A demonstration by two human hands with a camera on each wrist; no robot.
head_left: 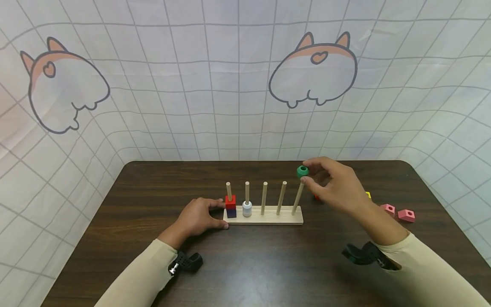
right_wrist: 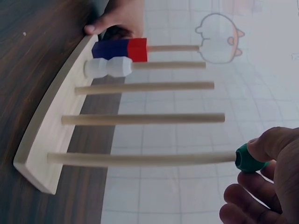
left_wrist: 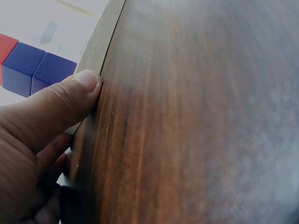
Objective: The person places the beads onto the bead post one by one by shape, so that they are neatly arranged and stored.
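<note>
A wooden peg stand [head_left: 268,220] with several upright pegs sits on the table. My left hand [head_left: 196,216] grips its left end, thumb along the front edge. On the leftmost peg, a red block [head_left: 230,201] sits above dark blue blocks [left_wrist: 51,74]. White beads [right_wrist: 107,67] are stacked low on the peg beside it. The other pegs are bare along their shafts. My right hand [head_left: 337,185] pinches a green bead [head_left: 302,171] between thumb and fingers. In the right wrist view, the bead is right at the tip of the rightmost peg [right_wrist: 140,159].
Right of the stand, two pink blocks [head_left: 406,215] lie on the dark wood table [head_left: 253,260]. A yellow block [head_left: 368,195] and a red piece [head_left: 316,197] show partly behind my right hand and forearm. A white grid-patterned cloth [head_left: 215,85] hangs behind the table.
</note>
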